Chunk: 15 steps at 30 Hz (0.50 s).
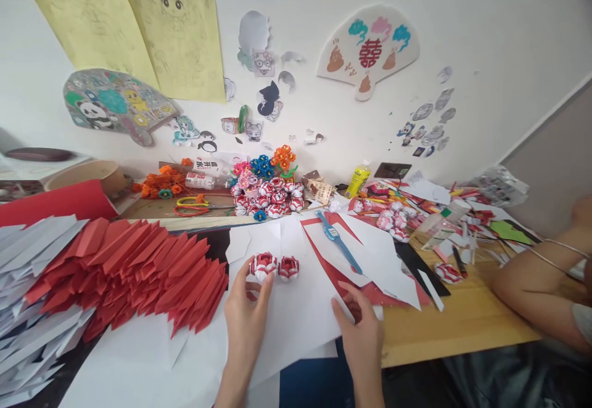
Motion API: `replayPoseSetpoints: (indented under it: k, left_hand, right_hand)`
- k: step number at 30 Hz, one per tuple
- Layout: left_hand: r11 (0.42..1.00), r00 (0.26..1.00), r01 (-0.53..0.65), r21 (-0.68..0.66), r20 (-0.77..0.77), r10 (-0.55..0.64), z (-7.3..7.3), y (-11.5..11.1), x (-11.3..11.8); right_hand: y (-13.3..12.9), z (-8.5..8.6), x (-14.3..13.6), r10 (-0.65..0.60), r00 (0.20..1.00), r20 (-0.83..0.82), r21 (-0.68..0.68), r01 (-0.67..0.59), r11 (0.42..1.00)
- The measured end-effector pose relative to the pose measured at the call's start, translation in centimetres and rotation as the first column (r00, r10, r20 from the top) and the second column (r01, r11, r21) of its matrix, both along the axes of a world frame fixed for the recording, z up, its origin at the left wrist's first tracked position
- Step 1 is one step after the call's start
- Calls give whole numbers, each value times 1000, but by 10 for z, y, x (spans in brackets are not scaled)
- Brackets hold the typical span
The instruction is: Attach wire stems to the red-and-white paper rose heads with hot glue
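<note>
handling a red-and-white paper flower point(263, 262) looks like the step in hand, just left of a second flower point(289, 268) on the white sheet point(300, 318); any next move calls for a light pinch. the left hand point(247, 309) grips it between thumb and fingers; the right hand point(361, 323), loosely curled, digits apart, holds nothing visible.

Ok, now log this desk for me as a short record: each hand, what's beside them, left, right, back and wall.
Left hand: thumb and fingers around a red-and-white flower
Right hand: fingers curled, no object visible in them
Beside the held flower: second flower, on white paper
Left: folded red pieces, folded white pieces
Right: blue wristwatch on loose sheets; another person's arm
Back: flower cluster, yellow bottle
Wall: yellow drawings, fan-shaped cut-out
</note>
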<state>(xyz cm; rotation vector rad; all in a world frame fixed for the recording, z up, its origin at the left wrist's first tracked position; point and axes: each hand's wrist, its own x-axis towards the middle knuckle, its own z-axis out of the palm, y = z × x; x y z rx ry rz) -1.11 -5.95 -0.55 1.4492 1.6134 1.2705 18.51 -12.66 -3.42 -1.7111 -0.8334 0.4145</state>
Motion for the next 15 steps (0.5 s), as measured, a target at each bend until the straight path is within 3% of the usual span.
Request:
replayPoseSetpoints:
  k: [4, 10, 12, 15]
  left_hand:
    - [1000, 1000, 5, -7, -25, -5, 2, -1, 0]
    - [1000, 998, 1, 13, -69, 0, 2, 0, 2]
    - [999, 997, 17, 28, -76, -15, 2, -1, 3]
    - [997, 994, 67, 48, -93, -62, 5, -4, 3]
  right_hand:
    - [-5, 6, -1, -4, 963, -269, 95, 30, 995]
    - [-11, 9, -9, -170, 957, -237, 192, 217, 957]
    - [-10, 9, -13, -134, 965, -226, 203, 181, 962]
    - [-1, 12, -20, 30, 992, -126, 198, -5, 980]
